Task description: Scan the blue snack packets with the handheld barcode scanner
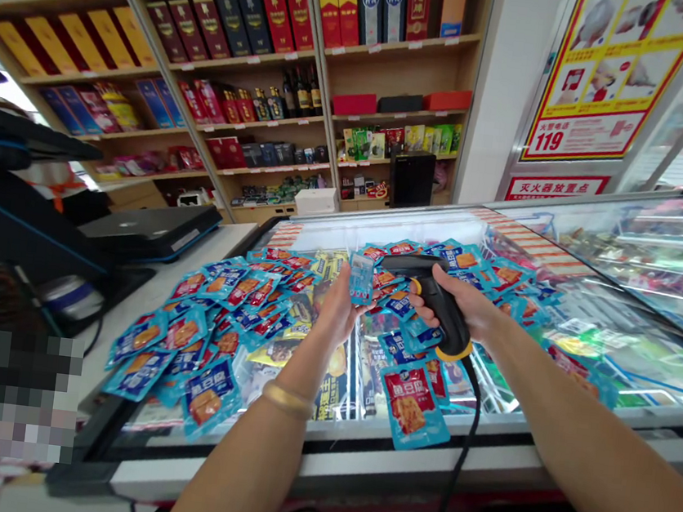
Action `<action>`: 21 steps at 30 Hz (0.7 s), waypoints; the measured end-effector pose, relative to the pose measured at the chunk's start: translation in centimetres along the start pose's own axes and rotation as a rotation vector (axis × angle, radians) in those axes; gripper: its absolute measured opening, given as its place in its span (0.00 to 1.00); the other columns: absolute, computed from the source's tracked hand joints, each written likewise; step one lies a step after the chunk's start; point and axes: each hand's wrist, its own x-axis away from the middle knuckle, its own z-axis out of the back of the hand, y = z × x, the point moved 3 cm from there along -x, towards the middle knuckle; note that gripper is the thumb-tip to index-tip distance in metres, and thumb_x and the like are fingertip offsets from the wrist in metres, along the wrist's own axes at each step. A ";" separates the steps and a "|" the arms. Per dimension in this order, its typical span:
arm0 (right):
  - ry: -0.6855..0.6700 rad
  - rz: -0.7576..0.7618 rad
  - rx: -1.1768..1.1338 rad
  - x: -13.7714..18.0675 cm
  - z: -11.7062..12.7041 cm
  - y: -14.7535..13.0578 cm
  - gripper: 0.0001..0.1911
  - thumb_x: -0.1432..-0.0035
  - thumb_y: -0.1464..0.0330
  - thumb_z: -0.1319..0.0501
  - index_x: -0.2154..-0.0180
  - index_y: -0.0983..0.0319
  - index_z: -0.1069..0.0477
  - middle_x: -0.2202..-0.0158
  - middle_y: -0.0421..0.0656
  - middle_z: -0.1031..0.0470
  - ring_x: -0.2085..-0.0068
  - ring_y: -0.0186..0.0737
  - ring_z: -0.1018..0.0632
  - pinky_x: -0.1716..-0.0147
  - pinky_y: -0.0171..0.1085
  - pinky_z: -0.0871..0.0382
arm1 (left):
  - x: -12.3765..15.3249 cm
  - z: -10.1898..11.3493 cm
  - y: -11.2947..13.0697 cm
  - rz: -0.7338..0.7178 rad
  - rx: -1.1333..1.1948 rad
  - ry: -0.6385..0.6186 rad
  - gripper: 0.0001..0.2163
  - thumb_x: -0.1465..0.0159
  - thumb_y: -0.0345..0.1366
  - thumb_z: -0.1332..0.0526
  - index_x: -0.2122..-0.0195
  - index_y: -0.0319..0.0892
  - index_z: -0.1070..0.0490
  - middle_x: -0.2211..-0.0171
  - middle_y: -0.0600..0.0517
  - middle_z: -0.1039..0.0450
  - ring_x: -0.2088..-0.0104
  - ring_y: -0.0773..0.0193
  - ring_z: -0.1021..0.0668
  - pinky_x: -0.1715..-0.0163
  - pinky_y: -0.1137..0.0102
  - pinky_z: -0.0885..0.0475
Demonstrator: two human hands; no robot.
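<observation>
My left hand [344,310] grips a small blue snack packet [362,279], holding it up with its printed back towards me. Wrapped round the handle of a black barcode scanner [447,313] with yellow trim is my right hand [463,299]. The scanner's head points left at the packet, close to it. Beneath both hands, many blue and red snack packets [408,403] lie spread over the glass top of a chest freezer [358,439]. One heap of packets [224,284] is at the left, another pile [465,258] behind the scanner.
The scanner's black cable [468,443] hangs over the freezer's front edge. A scale-like black device [150,230] and dark equipment [15,194] stand on the counter at left. Shelves [247,56] of boxes and bottles line the back wall. Another freezer section [636,322] extends right.
</observation>
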 end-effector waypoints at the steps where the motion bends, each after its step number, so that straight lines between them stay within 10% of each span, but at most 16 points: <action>1: 0.000 0.006 -0.011 0.0 0.0 0.0 0.20 0.36 0.53 0.44 0.63 0.64 0.31 0.74 0.42 0.30 0.77 0.31 0.30 0.82 0.28 0.33 | 0.0 0.0 -0.1 -0.024 -0.025 0.000 0.22 0.34 0.55 0.47 0.57 0.41 0.27 0.69 0.49 0.22 0.62 0.57 0.18 0.57 0.62 0.25; 12: -0.070 0.046 -0.088 -2.1 -3.6 -0.7 0.20 0.35 0.52 0.46 0.62 0.64 0.31 0.74 0.42 0.31 0.77 0.31 0.31 0.82 0.28 0.33 | 0.5 7.7 10.0 -0.817 -1.169 0.371 0.22 0.33 0.45 0.47 0.45 0.38 0.28 0.50 0.40 0.25 0.48 0.51 0.25 0.45 0.57 0.33; 16: -0.104 -0.016 -0.110 -4.5 -6.5 0.7 0.20 0.35 0.53 0.46 0.63 0.64 0.31 0.75 0.41 0.32 0.78 0.31 0.31 0.83 0.27 0.34 | 1.2 12.8 12.0 -0.637 -1.708 0.563 0.22 0.31 0.44 0.51 0.42 0.41 0.31 0.43 0.36 0.31 0.42 0.41 0.30 0.44 0.47 0.36; 21: -0.132 -0.148 -0.110 -6.9 -8.7 3.6 0.23 0.31 0.54 0.52 0.65 0.66 0.31 0.77 0.42 0.32 0.79 0.31 0.31 0.83 0.27 0.34 | 0.7 16.6 10.1 -0.349 -1.939 0.470 0.23 0.30 0.40 0.55 0.38 0.40 0.36 0.34 0.39 0.40 0.34 0.43 0.39 0.37 0.44 0.46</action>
